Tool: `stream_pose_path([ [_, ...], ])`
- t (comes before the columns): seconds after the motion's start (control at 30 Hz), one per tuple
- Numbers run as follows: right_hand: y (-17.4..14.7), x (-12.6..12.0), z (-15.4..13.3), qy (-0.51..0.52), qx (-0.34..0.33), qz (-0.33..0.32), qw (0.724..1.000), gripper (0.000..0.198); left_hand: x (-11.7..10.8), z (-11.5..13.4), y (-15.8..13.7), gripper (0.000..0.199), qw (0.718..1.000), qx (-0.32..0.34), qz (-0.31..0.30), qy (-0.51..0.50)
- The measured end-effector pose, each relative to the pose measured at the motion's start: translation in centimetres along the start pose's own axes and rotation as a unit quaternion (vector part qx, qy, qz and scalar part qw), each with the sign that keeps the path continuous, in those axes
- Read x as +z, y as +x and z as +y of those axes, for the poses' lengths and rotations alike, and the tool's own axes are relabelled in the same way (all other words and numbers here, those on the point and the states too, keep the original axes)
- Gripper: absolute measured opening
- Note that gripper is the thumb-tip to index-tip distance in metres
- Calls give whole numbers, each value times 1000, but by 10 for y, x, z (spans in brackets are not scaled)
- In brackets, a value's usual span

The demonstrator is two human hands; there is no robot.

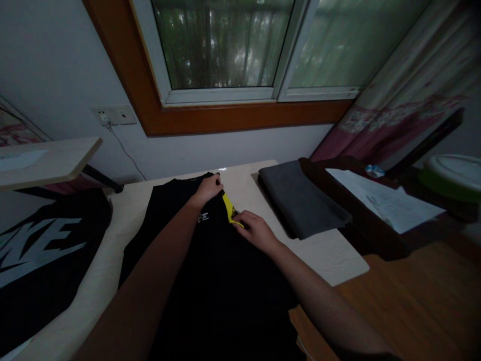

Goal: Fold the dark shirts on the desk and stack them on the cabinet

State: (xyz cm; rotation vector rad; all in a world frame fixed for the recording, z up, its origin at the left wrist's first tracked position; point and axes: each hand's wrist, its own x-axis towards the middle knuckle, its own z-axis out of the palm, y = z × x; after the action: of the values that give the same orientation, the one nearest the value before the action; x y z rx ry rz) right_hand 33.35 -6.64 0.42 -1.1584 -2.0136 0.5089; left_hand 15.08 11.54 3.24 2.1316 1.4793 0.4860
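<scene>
A black sleeveless shirt [225, 271] with a small white print on its chest lies spread over the pale table, its lower part toward me. At the shirt's far right shoulder, my left hand [209, 188] pinches the fabric edge. Lower down the armhole, my right hand [256, 229] has its thumb and fingers closed at the edge. Between the two hands shows a strip of yellow fabric [228, 206] with dark marks, along the armhole. Whether it is lining or a separate piece I cannot tell.
Right of the shirt lies folded dark grey cloth [300, 195]. Papers [383, 198] rest on a dark wooden surface beyond it. A black garment with white lettering [45, 245] lies at left, below a light wooden shelf [52, 160]. A window and wall stand behind the table [330, 258].
</scene>
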Motion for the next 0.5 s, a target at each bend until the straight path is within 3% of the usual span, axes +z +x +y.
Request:
stream_pose_path([
  [0.2,8,-5,-17,36,24,17,999,15,-30,-11,-9,49,999,-16,1,-31],
  [0.37,25,-3,-52,101,15,-4,995,18,-77,-26,-20,57,998,-32,-8,-49],
  [0.5,41,12,-84,138,7,-21,990,20,-118,-35,-38,68,993,-72,-41,-88],
])
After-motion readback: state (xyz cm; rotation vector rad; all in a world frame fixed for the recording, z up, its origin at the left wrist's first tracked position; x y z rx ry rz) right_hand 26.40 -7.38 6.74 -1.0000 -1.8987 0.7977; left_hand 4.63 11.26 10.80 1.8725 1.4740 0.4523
